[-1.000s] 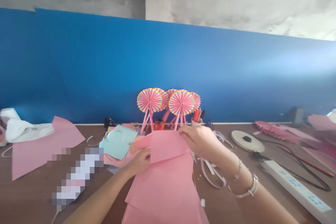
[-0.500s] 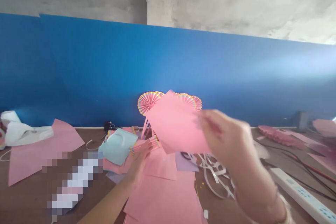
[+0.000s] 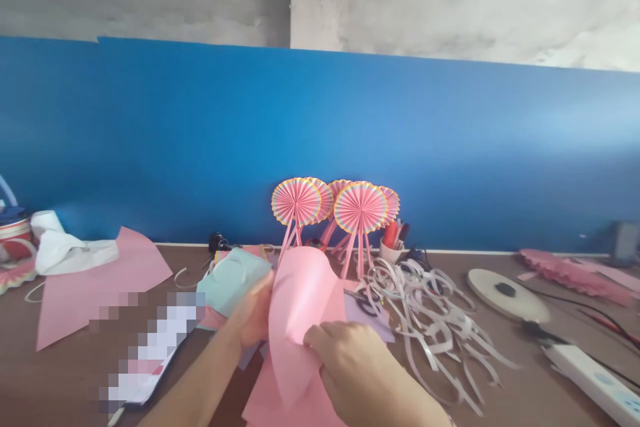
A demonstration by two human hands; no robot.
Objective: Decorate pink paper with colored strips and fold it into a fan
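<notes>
A sheet of pink paper (image 3: 305,293) stands curled in front of me, its top bent back and its lower corner pointing down. My right hand (image 3: 350,360) is closed in a pinch on the right part of this sheet. At its left edge is my left hand (image 3: 255,310); the sheet covers its fingers, so what they hold does not show. Beneath both hands lie more pink sheets (image 3: 270,390). A light blue piece (image 3: 235,280) lies just left of my left hand. Scissors (image 3: 367,303) rest on purple paper (image 3: 383,323) beyond my right hand.
Several pleated pink paper fans (image 3: 361,208) with rainbow edges stand against the blue partition (image 3: 200,133). White strips (image 3: 435,320) lie tangled at right, near a round cream device (image 3: 507,295) and a power strip (image 3: 590,380). A larger pink sheet (image 3: 100,293) lies left.
My right hand has brought the pink sheet down and toward me, and the sheet now curls. The fans behind have come into view. The pleated strip under my left hand is now hidden.
</notes>
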